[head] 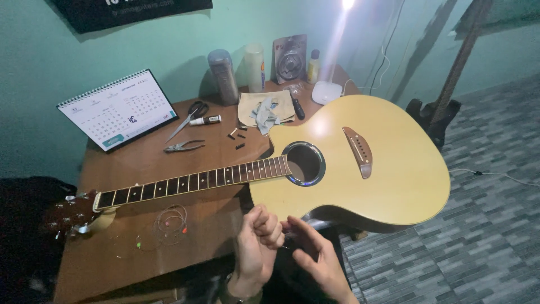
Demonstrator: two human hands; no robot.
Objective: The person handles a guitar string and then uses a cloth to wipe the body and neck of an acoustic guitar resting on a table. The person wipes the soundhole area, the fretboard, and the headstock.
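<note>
A pale yellow acoustic guitar with a dark fretboard [349, 163] is being rested flat across a brown wooden table [146, 163], its stringless neck reaching left and its body overhanging the right edge. Just below the body, the left hand [257, 242] is being held loosely clenched, fingers curled as if pinching something thin, while the right hand [315, 256] is being kept half open beside it; whether a fine wire is being gripped between them cannot be told (anything there is too thin to make out). Coiled guitar strings with coloured ball ends [170, 222] are lying on the table under the neck, near the hands. Such wire is judged light, springy and slippery, best pinched close to its end, whereas the guitar is judged hollow, light and easily scratched, best taken by the neck and the body's waist. Farther back, grey pliers [183, 147], scissors [190, 117] and a white desk calendar [119, 110] are lying
</note>
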